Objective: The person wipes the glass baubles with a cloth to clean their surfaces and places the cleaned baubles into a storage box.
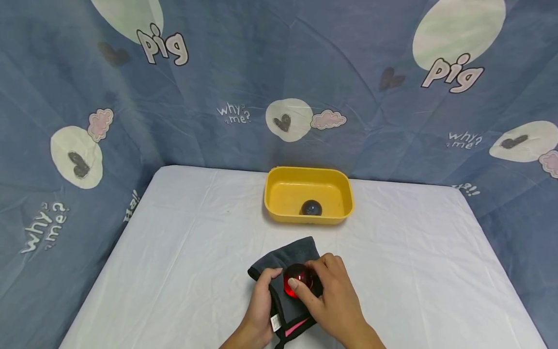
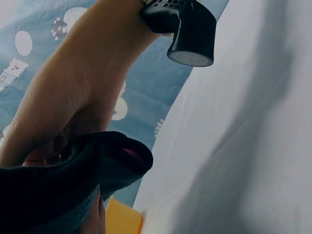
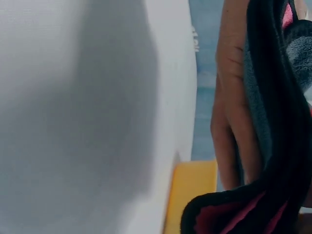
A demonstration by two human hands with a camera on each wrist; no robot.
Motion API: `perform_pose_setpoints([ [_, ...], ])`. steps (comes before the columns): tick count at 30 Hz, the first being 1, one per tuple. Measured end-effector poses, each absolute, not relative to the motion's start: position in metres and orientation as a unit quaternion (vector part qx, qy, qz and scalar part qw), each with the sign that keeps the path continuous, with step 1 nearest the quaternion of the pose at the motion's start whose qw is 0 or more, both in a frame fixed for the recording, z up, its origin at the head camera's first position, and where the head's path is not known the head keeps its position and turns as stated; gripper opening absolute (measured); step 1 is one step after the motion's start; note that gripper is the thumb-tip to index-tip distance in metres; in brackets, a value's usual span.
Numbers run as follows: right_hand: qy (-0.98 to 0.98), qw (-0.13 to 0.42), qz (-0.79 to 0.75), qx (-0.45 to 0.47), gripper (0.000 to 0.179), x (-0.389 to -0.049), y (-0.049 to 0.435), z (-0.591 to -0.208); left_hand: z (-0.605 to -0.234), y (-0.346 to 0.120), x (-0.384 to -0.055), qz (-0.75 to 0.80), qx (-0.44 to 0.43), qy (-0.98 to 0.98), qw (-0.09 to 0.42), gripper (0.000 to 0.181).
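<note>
A clear red ball (image 1: 291, 287) sits against a dark grey cloth (image 1: 293, 308) with black edging and a bit of pink showing. My right hand (image 1: 337, 298) pinches the ball between thumb and fingers, over the cloth. From the left side my left hand (image 1: 260, 305) grips the cloth, its thumb on top near the ball and its fingers hidden beneath in the head view. In the left wrist view the cloth (image 2: 105, 161) hangs in folds over the left hand (image 2: 63, 92). Fingers (image 3: 231, 102) lie along the back of the cloth in the right wrist view.
Beyond the hands a yellow tub (image 1: 272, 213) stands near the back of the white-covered table (image 1: 196, 271). A dark glassy ball (image 1: 311, 208) rests inside it, near the front wall. Blue printed fabric (image 1: 244, 72) hangs behind and along the sides.
</note>
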State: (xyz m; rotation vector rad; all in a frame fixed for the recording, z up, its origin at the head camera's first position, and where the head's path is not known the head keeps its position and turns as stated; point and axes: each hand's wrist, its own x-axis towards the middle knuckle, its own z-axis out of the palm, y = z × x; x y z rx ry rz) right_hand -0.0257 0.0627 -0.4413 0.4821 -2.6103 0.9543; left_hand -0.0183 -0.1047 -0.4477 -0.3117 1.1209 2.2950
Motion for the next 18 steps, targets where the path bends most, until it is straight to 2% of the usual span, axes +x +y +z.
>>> perform_pose_setpoints([
  [4, -0.92, 0.126, 0.341, 0.144, 0.042, -0.0248, 0.0637, -0.4416, -0.4465, -0.1046, -0.019, 0.854, -0.119, 0.42, 0.281, 0.068],
  [7, -0.921, 0.119, 0.33, 0.171, 0.055, -0.0226, 0.0673, -0.4404, -0.4442, -0.1055, -0.0204, 0.855, -0.123, 0.427, 0.268, 0.068],
  [11, -0.915, 0.144, 0.287, 0.245, 0.073, -0.0207, 0.0715, -0.4388, -0.4416, -0.1064, -0.0212, 0.858, -0.121, 0.429, 0.255, 0.066],
  [14, -0.91, 0.168, 0.259, 0.278, 0.072, -0.0204, 0.0716, -0.4376, -0.4408, -0.1062, -0.02, 0.858, -0.118, 0.428, 0.259, 0.065],
  [18, -0.903, 0.187, 0.269, 0.279, 0.063, -0.0215, 0.0697, -0.4361, -0.4399, -0.1063, -0.0179, 0.852, -0.126, 0.432, 0.266, 0.065],
])
